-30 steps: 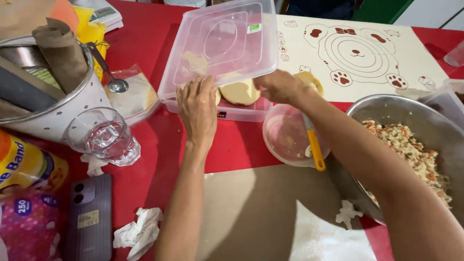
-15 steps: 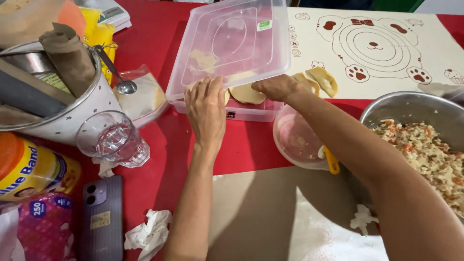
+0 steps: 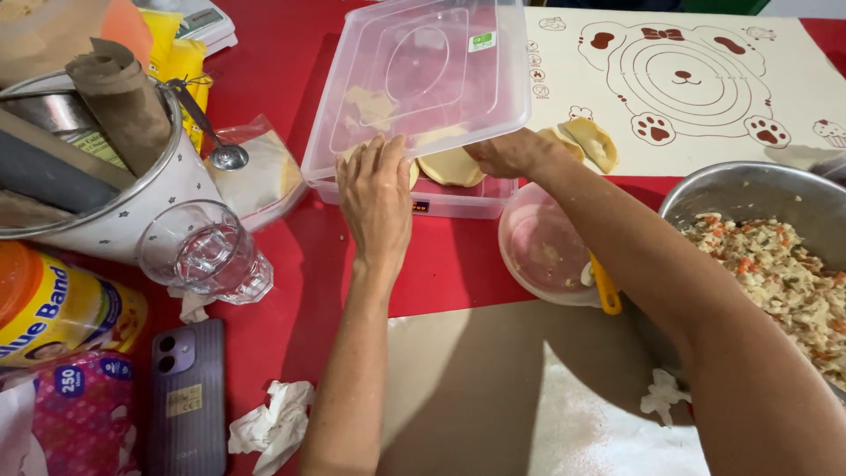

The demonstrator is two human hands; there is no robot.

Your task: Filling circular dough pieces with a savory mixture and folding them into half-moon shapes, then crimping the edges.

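Head view looks down on your two hands at a clear plastic container [image 3: 445, 198] in the middle of the red surface [image 3: 264, 79]. Your left hand [image 3: 377, 196] lies flat and spread, palm down, fingers over the container's near rim beside the dough rounds [image 3: 451, 165] inside. Your right hand [image 3: 509, 152] reaches to the container's right end under the tilted clear lid [image 3: 423, 75]; whether it grips the lid's edge or a dough piece, I cannot tell.

Judging by look, the dough rounds are soft, limp and easily torn, so slide your fingers under and lift them flat. The container and lid seem light and thin, likely to skid on the cloth; steady the container by its rim.

Room is tight. Right of the container lie folded pastries [image 3: 592, 141] on the printed baking mat [image 3: 705, 79], and just in front of it sits a pink bowl [image 3: 542, 251] with a yellow-handled tool. Further right stands the steel bowl of filling [image 3: 775, 264]. Left of the container, a glass of water [image 3: 204, 251] stands close to your left forearm, easily tipped. The brown mat [image 3: 476, 388] in front of the container offers the open space.
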